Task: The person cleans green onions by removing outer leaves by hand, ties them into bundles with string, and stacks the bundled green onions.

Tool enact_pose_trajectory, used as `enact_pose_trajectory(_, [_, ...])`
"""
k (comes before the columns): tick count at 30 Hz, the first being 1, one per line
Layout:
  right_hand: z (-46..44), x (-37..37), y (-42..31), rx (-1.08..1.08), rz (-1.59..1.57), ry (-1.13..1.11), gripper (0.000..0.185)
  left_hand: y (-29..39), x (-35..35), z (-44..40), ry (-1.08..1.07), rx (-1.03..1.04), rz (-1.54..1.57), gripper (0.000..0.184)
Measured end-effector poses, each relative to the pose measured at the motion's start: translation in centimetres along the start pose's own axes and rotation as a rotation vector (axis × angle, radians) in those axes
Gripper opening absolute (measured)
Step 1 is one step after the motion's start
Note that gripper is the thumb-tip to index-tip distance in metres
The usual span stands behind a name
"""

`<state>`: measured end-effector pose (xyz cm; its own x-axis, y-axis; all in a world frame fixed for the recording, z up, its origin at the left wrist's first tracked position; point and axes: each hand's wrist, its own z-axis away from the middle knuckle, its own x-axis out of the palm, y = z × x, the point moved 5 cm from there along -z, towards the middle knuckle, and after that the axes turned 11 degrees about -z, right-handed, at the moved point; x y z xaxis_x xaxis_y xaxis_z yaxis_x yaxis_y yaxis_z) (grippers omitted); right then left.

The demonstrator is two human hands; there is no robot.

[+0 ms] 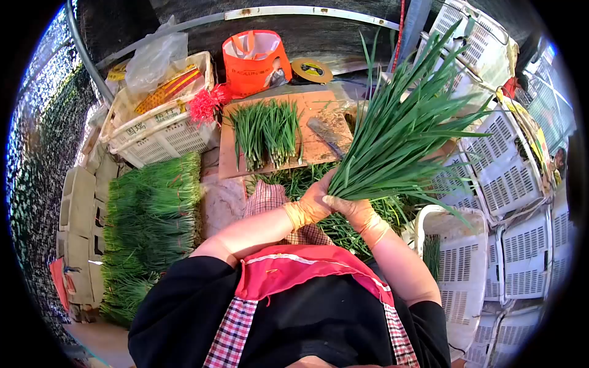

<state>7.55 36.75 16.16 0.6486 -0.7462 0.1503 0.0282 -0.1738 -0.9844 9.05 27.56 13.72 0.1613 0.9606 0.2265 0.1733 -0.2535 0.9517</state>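
Observation:
A large loose bunch of garlic chives [402, 132] fans up and to the right from my two hands. In an orange glove, my left hand [311, 203] is closed around the base of the bunch. My right hand [357, 214], gloved alike, grips the same stem ends, its thumb pressed near the left hand. The lowest stem ends are hidden by my fingers. Ahead of my hands, a wooden board [316, 101] carries shorter chives [265, 132] laid side by side. A knife [325, 136] rests on that board, close to the bunch's left edge.
Stacked chive bundles [150, 227] stand at left. Behind them is a white crate [165, 138] with plastic bags and pink twine [208, 105]. An orange bag [254, 67] and a tape roll [311, 70] sit beyond the board. White crates [500, 162] line the right side; loose chives [343, 230] lie below my hands.

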Motion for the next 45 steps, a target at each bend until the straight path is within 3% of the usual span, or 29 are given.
enact_pose_trajectory(1, [0.2, 0.4, -0.7, -0.003, -0.002, 0.006, 0.052, -1.1, -0.5, -0.3, 0.049, -0.06, -0.001, 0.082])
enact_pose_trajectory(2, [0.4, 0.2, -1.7, -0.059, -0.213, 0.107, 0.051, 0.0, -1.0, 0.2, 0.089, -0.047, -0.475, 0.084])
enact_pose_trajectory(3, [0.5, -0.1, -2.1, -0.117, -0.424, 0.208, 0.052, 0.8, -0.6, 0.1, 0.085, -0.047, -0.475, 0.084])
enact_pose_trajectory(5, [-0.2, -0.4, -0.1, -0.158, -0.662, 0.366, 0.049, 1.9, -0.5, 0.6, 0.16, -0.261, -0.991, 0.087])
enact_pose_trajectory(7, [-0.9, -0.7, 0.7, -0.196, -0.697, 0.405, 0.048, 2.2, -0.5, 0.6, 0.099, -0.301, -1.001, 0.097])
enact_pose_trajectory(10, [-0.5, -1.5, 2.2, -0.06, -0.727, 0.441, 0.046, 3.1, 0.1, 0.8, 0.095, 0.01, -1.021, 0.112])
enact_pose_trajectory(15, [0.2, -0.2, 1.8, -0.101, -0.78, 0.344, 0.042, 2.5, -0.6, 0.6, -0.078, -0.095, -0.662, 0.115])
enact_pose_trajectory(18, [0.5, -0.8, 2.7, -0.089, -0.839, 0.368, 0.038, 0.4, -0.8, 0.8, -0.084, -0.056, -0.522, 0.094])
enact_pose_trajectory(21, [1.1, -1.4, 3.4, 0.013, -0.888, 0.343, 0.042, 0.3, 0.0, 1.0, -0.05, -0.024, -0.492, 0.089])
enact_pose_trajectory(22, [1.3, -1.5, 3.1, -0.08, -0.914, 0.371, 0.042, 0.6, 0.3, 1.2, -0.013, -0.02, -0.472, 0.079])
enact_pose_trajectory(27, [0.8, -2.3, 3.5, -0.041, -1.024, 0.286, 0.044, 1.5, 1.4, 0.6, -0.007, -0.016, -0.409, 0.061])
enact_pose_trajectory(30, [0.1, -2.1, 2.5, -0.07, -1.068, 0.212, 0.05, 4.3, 1.9, -1.4, -0.047, 0.085, -0.671, 0.049])
enact_pose_trajectory(31, [-0.9, -2.4, 3.4, -0.129, -1.011, 0.219, 0.052, 5.8, 1.6, -3.0, -0.163, 0.369, -1.004, 0.054])
enact_pose_trajectory(33, [-0.3, -3.5, 6.3, 0.324, -0.918, 0.24, 0.055, 9.3, -1.8, -5.0, 0.059, -0.236, -1.417, 0.068])
enact_pose_trajectory(35, [1.4, -3.9, 6.8, 0.388, -0.628, 0.308, 0.052, 15.3, -2.2, -9.6, -0.02, 0.066, -1.934, 0.069])
enact_pose_trajectory(37, [2.8, -3.9, 8.1, 0.376, -0.549, 0.232, 0.058, 20.6, -2.0, -11.8, -0.01, 0.278, -2.003, 0.069])
enact_pose_trajectory(39, [4.1, -4.3, 10.6, 0.447, -0.6, 0.353, 0.049, 22.2, -1.0, -13.1, -0.205, 0.07, -2.308, 0.069])
enact_pose_trajectory(41, [4.5, -4.9, 11.8, 0.48, -0.274, 0.236, 0.054, 24.3, 0.1, -14.7, -0.14, 0.212, -2.458, 0.071])
enact_pose_trajectory(42, [4.5, -4.6, 11.5, 0.411, -0.201, 0.244, 0.057, 25.5, 1.6, -14.6, -0.089, 0.368, -2.337, 0.073])
enact_pose_trajectory(43, [5.2, -4.8, 11.4, 0.434, -0.257, 0.224, 0.059, 25.7, 2.2, -14.8, -0.067, 0.24, -2.323, 0.075])
enact_pose_trajectory(45, [5.7, -4.9, 11.0, 0.443, -0.277, 0.21, 0.059, 24.3, 2.9, -15.3, -0.232, 0.104, -2.52, 0.076])
